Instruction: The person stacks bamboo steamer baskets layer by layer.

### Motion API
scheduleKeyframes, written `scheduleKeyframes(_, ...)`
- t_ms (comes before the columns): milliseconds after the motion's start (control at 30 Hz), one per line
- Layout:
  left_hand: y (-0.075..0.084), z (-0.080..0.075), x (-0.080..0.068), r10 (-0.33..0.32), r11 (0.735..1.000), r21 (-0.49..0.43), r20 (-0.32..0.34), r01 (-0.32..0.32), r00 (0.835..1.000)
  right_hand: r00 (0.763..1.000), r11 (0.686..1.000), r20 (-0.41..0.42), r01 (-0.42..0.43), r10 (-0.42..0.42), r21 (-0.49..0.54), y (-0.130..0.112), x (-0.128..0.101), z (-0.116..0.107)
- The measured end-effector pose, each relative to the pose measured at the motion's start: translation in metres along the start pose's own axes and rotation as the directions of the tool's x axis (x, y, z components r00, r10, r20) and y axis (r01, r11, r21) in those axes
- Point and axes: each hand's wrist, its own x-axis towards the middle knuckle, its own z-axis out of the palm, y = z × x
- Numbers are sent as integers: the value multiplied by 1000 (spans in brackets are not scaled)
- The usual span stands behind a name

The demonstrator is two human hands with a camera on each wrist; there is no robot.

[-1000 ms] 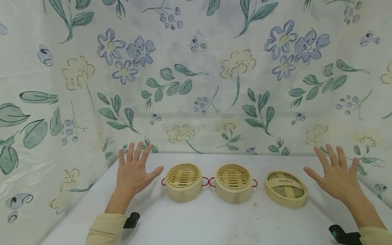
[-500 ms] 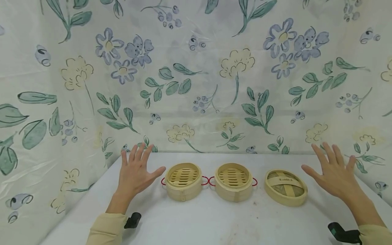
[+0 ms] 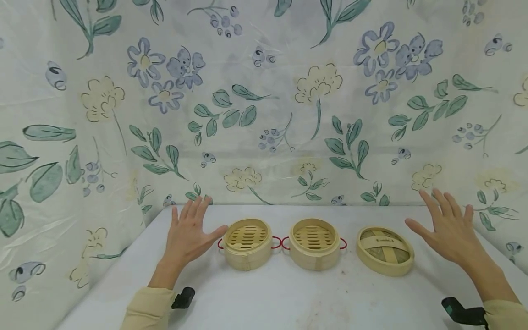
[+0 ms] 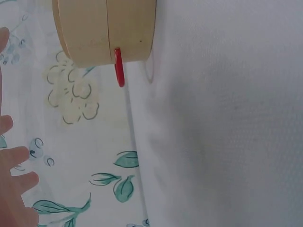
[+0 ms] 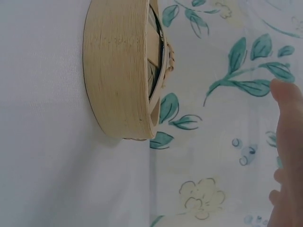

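Note:
Two bamboo steamer baskets with red wire handles stand side by side on the white table (image 3: 264,298): the left basket (image 3: 246,243) and the middle basket (image 3: 314,243). To their right lies a bamboo lid (image 3: 385,250), upside down. My left hand (image 3: 187,233) hovers flat with spread fingers just left of the left basket (image 4: 106,30), its thumb near the rim. My right hand (image 3: 447,228) hovers spread to the right of the lid (image 5: 124,71). Both hands hold nothing.
A floral cloth backdrop (image 3: 264,101) rises behind the table and wraps round both sides. Black wrist camera mounts (image 3: 183,298) show at my cuffs. The table front lies bare in front of the baskets.
Both hands have drifted slightly inward and forward; the left one is now closer to the left basket. The baskets and lid have not moved.

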Motion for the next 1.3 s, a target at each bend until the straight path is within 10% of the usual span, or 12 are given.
scheduleKeyframes(1300,21,19,-7,5,986,-163,199,28,980,979,901,160,48,-129,431,-60,5,34)
